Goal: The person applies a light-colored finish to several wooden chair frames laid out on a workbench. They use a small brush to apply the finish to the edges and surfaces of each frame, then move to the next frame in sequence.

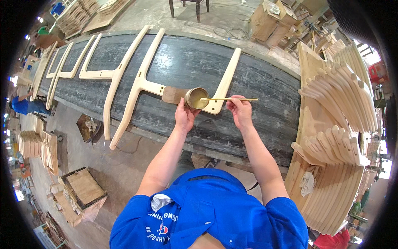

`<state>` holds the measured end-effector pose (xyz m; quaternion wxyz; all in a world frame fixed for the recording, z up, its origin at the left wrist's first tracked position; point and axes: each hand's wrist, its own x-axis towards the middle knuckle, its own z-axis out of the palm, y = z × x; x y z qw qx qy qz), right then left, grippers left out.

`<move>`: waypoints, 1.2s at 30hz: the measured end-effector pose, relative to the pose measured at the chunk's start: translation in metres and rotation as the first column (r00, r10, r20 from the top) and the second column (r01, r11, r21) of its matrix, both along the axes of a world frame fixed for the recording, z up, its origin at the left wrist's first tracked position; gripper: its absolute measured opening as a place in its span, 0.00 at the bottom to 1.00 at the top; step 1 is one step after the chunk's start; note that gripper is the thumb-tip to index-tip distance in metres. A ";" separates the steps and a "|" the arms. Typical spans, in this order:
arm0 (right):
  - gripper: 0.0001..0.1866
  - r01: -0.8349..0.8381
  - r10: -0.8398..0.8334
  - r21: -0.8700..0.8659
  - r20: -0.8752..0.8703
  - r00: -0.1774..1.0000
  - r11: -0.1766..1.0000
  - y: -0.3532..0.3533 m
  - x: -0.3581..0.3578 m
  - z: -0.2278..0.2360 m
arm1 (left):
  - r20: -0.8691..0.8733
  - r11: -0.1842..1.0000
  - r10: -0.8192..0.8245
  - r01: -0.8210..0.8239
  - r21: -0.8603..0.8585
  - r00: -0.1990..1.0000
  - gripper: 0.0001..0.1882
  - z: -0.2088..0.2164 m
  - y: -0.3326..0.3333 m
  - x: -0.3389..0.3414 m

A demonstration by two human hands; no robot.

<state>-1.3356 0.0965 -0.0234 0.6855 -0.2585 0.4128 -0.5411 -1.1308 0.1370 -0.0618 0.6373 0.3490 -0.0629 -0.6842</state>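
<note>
My left hand (pixel 184 116) grips a round open tin (pixel 195 93) above the dark work table. Yellowish liquid, perhaps glue, is inside the tin. Between the fingertips of my right hand (pixel 240 110) is a thin wooden stick (pixel 238 99), its pale, coated tip over or in the tin's mouth. Just behind the tin lies an L-shaped wooden chair part (pixel 228 79) with small dark holes at its bend. A brown flat piece (pixel 172 94) shows left of the tin; I cannot tell what it is. Farther left is another wooden chair part (pixel 139 85) with a branching arm.
More pale chair parts (pixel 112 74) lie along the dark table (pixel 265 120) to the left. Stacked curved wooden parts (pixel 336 95) fill a wooden stand (pixel 306 83) at the right. A wooden box (pixel 83 189) stands on the floor at left. Another person (pixel 25 106) is at the far left.
</note>
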 end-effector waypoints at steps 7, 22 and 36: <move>0.09 0.095 -0.088 0.117 -0.064 0.994 0.989 0.001 -0.013 -0.015 | -0.054 1.000 -0.010 0.012 0.028 0.999 0.25 -0.022 -0.003 -0.018; 0.11 -0.525 -0.069 -0.395 -0.842 0.534 0.754 -0.018 0.003 -0.031 | 0.025 0.968 0.216 -0.217 0.124 0.976 0.25 -0.054 0.046 0.052; 0.09 -0.492 -0.063 -0.389 -0.829 0.555 0.779 -0.042 0.004 -0.024 | 0.030 0.967 0.220 -0.222 0.123 0.975 0.25 -0.054 0.051 0.056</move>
